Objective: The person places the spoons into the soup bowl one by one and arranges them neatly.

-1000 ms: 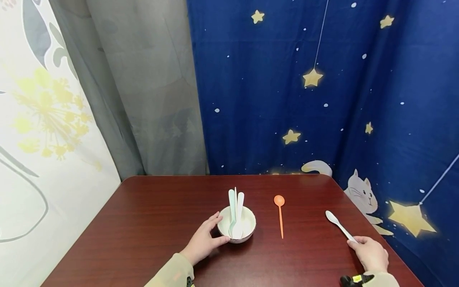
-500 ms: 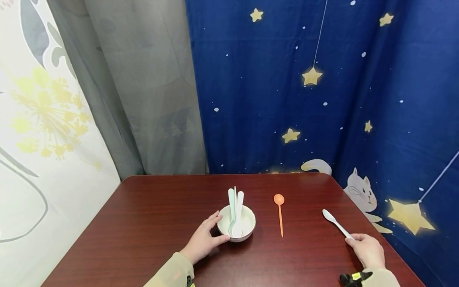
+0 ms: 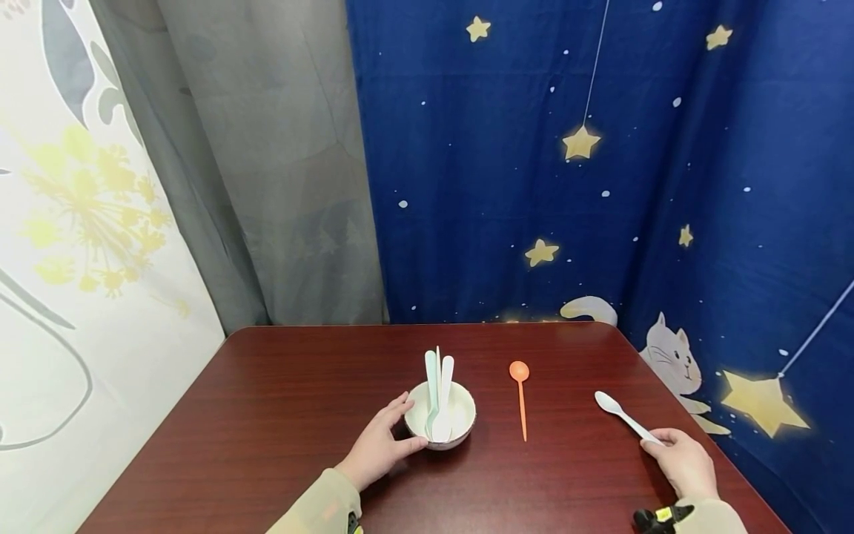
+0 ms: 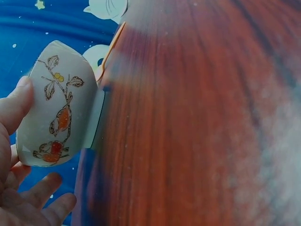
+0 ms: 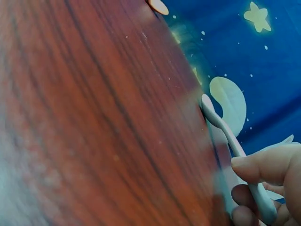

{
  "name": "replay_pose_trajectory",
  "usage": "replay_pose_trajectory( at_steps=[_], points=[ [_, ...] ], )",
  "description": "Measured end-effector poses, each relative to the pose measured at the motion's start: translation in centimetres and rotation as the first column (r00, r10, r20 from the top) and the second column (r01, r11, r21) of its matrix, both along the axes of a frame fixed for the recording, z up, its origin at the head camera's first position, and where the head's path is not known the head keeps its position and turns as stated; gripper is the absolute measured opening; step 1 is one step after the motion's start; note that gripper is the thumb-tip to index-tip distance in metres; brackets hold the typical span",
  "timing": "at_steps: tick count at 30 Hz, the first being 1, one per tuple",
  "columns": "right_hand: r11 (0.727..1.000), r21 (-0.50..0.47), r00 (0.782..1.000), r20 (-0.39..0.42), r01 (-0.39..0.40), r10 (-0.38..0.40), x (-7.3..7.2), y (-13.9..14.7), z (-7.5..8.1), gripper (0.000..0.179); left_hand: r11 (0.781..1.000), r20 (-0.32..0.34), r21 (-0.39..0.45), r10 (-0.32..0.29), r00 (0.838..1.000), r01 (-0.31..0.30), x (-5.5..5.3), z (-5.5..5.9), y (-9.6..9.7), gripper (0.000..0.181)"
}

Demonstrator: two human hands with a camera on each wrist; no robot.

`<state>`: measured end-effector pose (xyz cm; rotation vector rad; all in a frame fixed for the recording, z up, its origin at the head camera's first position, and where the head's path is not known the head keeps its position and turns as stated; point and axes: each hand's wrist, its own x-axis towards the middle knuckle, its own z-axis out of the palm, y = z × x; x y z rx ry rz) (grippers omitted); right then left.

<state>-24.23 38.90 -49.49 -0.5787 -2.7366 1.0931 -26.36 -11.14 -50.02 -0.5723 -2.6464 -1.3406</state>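
Note:
Near the table's middle stands a small cream bowl (image 3: 463, 411), whose outside carries a painted branch in the left wrist view. My left hand (image 3: 380, 449) holds its left side, the thumb at the near rim and the fingers farther round. A mint-green utensil (image 3: 431, 374), a white spoon (image 3: 443, 423) and a thin pale stick-like piece (image 3: 438, 360) lean inside, handles up. On the right, my right hand (image 3: 683, 463) pinches the handle of another white spoon (image 3: 623, 414), its bowl end pointing away and leftward. The handle end shows below the thumb in the right wrist view.
An orange spoon (image 3: 522, 397) lies on the dark red-brown table (image 3: 300, 400) between the bowl and my right hand. Curtains hang behind the table's far edge, with a starry blue curtain (image 3: 480, 163) in the middle and at the right.
The white spoon in my right hand has shifted slightly left, with the hand moving a little left and away. My left hand and the bowl have stayed put.

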Motion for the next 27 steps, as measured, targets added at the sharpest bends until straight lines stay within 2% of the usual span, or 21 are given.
replay_pose_trajectory(
  at_steps=[4, 8, 14, 17, 20, 23, 25, 27],
  points=[
    [0.998, -0.06, 0.999, -0.028, -0.019, 0.018, -0.1, 0.1, 0.0, 0.042, 1.0, 0.005, 0.002, -0.002, 1.0, 0.002, 0.0, 0.0, 0.0, 0.08],
    [0.982, -0.189, 0.999, -0.044, -0.014, 0.005, -0.3, 0.5, -0.2, 0.049, 1.0, 0.006, 0.002, 0.0, 1.0, 0.0, -0.1, 0.0, -0.1, 0.081],
    [0.931, -0.363, 0.996, -0.071, 0.031, -0.06, -0.4, 0.5, -0.4, 0.05, 1.0, 0.007, 0.005, 0.001, 1.0, -0.001, -0.1, 0.1, -0.1, 0.081],
    [0.891, -0.45, 0.987, -0.103, 0.061, -0.12, -0.5, 0.3, -0.4, 0.051, 1.0, 0.011, 0.008, 0.001, 1.0, -0.001, 0.0, 0.1, -0.1, 0.081],
    [0.831, -0.547, 0.977, -0.108, 0.097, -0.185, -0.5, 0.0, -0.3, 0.054, 1.0, 0.011, 0.009, 0.001, 1.0, -0.001, 0.0, 0.1, 0.0, 0.081],
    [0.749, -0.652, 0.967, -0.095, 0.12, -0.237, -0.5, -0.2, 0.1, 0.054, 1.0, 0.008, 0.008, 0.001, 1.0, -0.001, 0.0, 0.1, 0.0, 0.081],
    [0.661, -0.738, 0.955, -0.082, 0.133, -0.284, -0.4, -0.3, 0.4, 0.044, 1.0, 0.007, 0.009, 0.002, 1.0, -0.002, 0.1, 0.1, 0.0, 0.081],
    [0.565, -0.812, 0.943, -0.061, 0.143, -0.327, -0.3, -0.4, 0.7, 0.026, 1.0, 0.004, 0.008, 0.003, 1.0, -0.003, 0.1, 0.1, 0.0, 0.081]
  ],
)
